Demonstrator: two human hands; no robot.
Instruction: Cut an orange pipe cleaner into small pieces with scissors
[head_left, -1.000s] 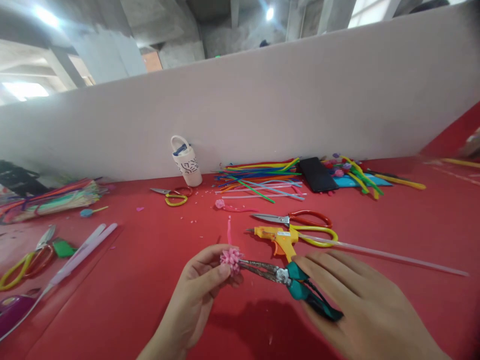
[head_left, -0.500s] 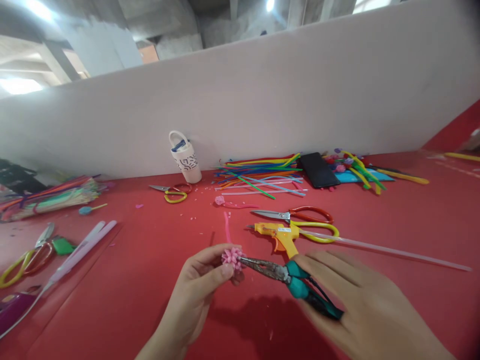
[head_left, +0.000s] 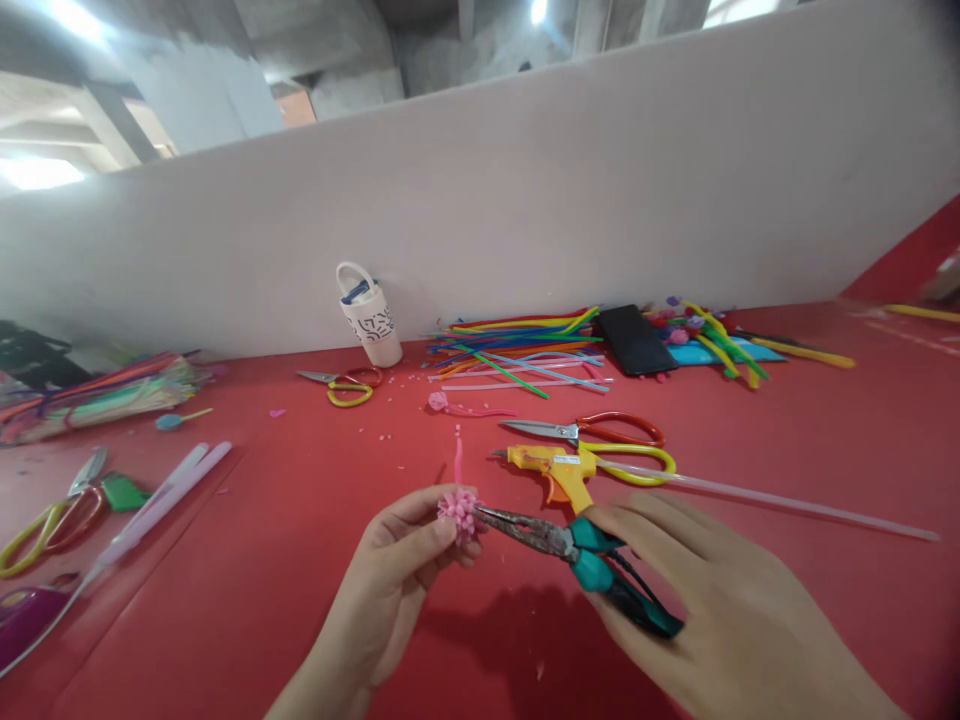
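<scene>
My left hand (head_left: 409, 565) pinches a small pink flower (head_left: 458, 513) of many short petals, with a pink stem (head_left: 459, 460) rising behind it. In my right hand (head_left: 720, 600) are needle-nose pliers (head_left: 540, 535) with teal and black handles. Their tip meets the flower's right side; whether the jaws grip a petal I cannot make out. Just beyond the pliers lies a yellow glue gun (head_left: 559, 468) with a long clear glue stick (head_left: 795, 505) behind it. Scissors (head_left: 592, 430) with one red and one yellow handle rest beside the gun.
Along the white partition (head_left: 480, 210) stand a white tumbler (head_left: 373, 325), a heap of coloured stems (head_left: 517, 350) and a black phone (head_left: 636, 340). A second pink flower (head_left: 439, 402) lies mid-table. More scissors (head_left: 341, 385) and a purple glue gun (head_left: 34, 615) sit to the left.
The pink flower has turned slightly in my left hand and shifted a little left. The pliers' tip now sits at its right edge instead of over its face.
</scene>
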